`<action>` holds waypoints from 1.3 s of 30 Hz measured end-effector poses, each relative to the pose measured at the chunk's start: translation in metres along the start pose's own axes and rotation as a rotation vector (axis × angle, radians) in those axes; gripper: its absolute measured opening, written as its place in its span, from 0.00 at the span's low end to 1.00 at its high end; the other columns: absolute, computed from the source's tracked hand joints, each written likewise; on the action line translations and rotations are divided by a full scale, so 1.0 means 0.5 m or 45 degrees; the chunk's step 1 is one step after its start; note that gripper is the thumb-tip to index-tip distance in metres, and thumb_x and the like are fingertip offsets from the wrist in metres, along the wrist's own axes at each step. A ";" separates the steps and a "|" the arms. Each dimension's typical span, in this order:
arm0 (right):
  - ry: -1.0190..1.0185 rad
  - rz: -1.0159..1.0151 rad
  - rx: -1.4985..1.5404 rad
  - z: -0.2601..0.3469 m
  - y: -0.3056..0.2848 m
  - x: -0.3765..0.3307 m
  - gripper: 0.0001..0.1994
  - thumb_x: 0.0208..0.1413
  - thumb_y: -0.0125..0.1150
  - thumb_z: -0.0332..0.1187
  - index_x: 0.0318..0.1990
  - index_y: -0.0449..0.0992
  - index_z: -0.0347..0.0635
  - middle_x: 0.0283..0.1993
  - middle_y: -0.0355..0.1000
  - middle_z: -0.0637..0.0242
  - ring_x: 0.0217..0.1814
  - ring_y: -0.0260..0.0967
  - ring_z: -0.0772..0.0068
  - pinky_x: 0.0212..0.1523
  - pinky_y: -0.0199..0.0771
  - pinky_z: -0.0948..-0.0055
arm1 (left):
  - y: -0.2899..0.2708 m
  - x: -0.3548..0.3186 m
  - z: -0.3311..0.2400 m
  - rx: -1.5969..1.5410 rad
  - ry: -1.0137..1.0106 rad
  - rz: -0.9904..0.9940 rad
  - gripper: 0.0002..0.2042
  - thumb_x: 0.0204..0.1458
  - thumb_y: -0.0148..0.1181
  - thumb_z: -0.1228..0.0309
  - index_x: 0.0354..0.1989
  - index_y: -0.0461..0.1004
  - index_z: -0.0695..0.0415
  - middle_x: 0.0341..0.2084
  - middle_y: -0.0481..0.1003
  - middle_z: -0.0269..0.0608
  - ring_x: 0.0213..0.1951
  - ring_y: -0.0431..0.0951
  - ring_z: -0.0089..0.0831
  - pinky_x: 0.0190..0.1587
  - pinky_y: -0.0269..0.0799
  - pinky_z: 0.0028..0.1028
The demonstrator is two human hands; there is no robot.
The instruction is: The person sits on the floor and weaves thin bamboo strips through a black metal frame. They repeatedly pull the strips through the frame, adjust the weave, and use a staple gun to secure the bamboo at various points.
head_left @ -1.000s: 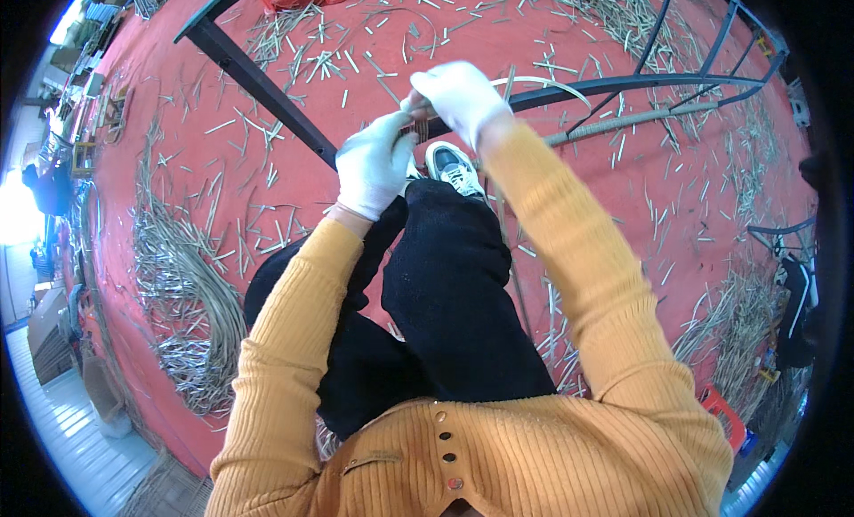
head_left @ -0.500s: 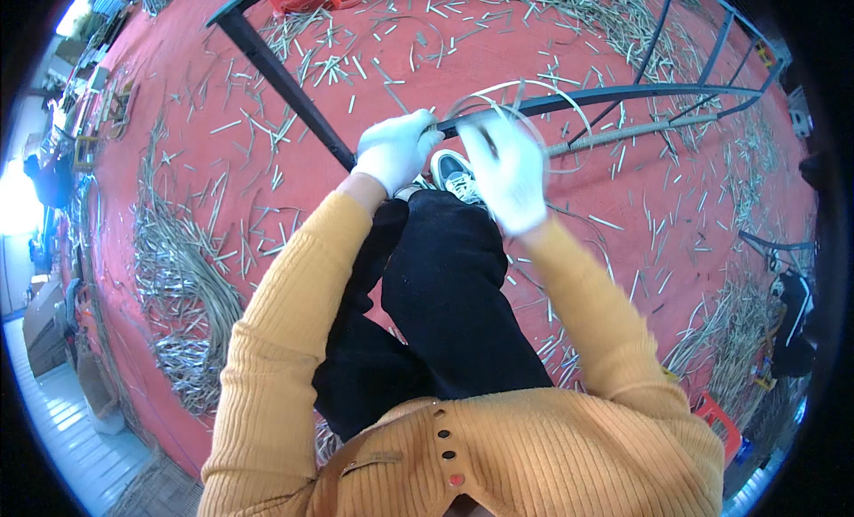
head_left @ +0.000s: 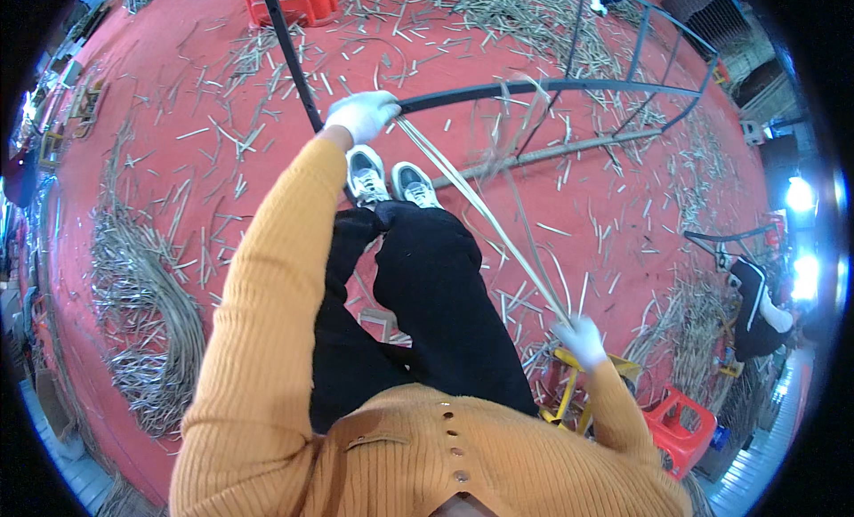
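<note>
Gripping the bar (head_left: 454, 97) with the left hand (head_left: 360, 117), just at the strips' (head_left: 485, 213) upper end; clutching their lower end in the right hand (head_left: 583, 341), near the yellow stand (head_left: 628, 369); holding them straight, slanting down-right off the bar, nearer it with the left; spotting no container close by

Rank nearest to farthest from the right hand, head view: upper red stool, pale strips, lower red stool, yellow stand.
1. Pale strips: in the right hand
2. Yellow stand: just below
3. Lower red stool: lower right
4. Upper red stool: far upper left
</note>
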State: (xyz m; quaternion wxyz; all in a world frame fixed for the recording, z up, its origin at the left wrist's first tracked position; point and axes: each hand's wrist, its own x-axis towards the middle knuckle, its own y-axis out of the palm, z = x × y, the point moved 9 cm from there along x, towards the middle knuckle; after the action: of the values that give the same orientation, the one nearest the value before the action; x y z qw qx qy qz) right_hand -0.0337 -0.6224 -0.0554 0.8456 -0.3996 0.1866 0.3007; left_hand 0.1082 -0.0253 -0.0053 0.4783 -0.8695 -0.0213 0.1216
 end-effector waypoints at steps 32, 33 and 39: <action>-0.244 0.454 0.855 0.777 0.303 0.452 0.18 0.65 0.56 0.41 0.43 0.82 0.32 0.39 0.80 0.61 0.44 0.74 0.71 0.49 0.71 0.68 | -0.036 -0.150 0.007 -0.143 0.075 -0.381 0.13 0.63 0.50 0.61 0.48 0.79 0.50 0.37 0.82 0.44 0.43 0.81 0.47 0.46 0.75 0.41; -0.458 0.397 0.688 0.813 0.272 0.444 0.16 0.64 0.56 0.39 0.42 0.82 0.34 0.39 0.80 0.62 0.43 0.74 0.73 0.47 0.72 0.68 | -0.047 -0.165 0.008 -0.264 0.087 -0.516 0.13 0.63 0.50 0.62 0.47 0.79 0.50 0.35 0.82 0.45 0.41 0.82 0.47 0.45 0.75 0.41; -0.238 0.378 0.561 0.945 0.234 0.656 0.18 0.68 0.47 0.36 0.43 0.80 0.30 0.44 0.82 0.53 0.42 0.83 0.65 0.40 0.80 0.71 | -0.049 -0.223 -0.074 0.013 0.436 -0.864 0.08 0.55 0.60 0.67 0.41 0.80 0.52 0.33 0.81 0.41 0.36 0.82 0.45 0.37 0.76 0.41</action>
State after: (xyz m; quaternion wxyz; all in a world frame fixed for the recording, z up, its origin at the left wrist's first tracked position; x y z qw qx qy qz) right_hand 0.1706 -0.0739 -0.0150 0.8723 -0.1449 0.2253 0.4091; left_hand 0.0108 -0.0598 0.0553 0.4925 -0.8182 -0.2273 -0.1906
